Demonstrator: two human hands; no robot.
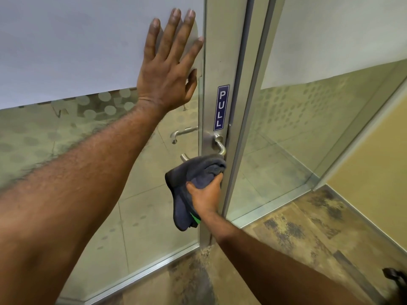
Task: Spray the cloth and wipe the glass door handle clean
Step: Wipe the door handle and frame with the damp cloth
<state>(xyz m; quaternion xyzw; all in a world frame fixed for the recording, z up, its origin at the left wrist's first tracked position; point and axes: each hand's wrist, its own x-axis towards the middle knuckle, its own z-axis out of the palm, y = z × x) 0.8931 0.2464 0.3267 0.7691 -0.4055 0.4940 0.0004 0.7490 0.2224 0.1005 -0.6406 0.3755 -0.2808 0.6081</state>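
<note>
Head view, left hand flat on glass door, right hand gripping cloth under handle.

Mottled brown floor out here, pale tiles behind the frosted, dotted glass panels, and a tan wall off right.

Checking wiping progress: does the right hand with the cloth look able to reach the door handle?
Probably yes: the right hand holds the cloth just under the handle, with nothing between them.
</note>
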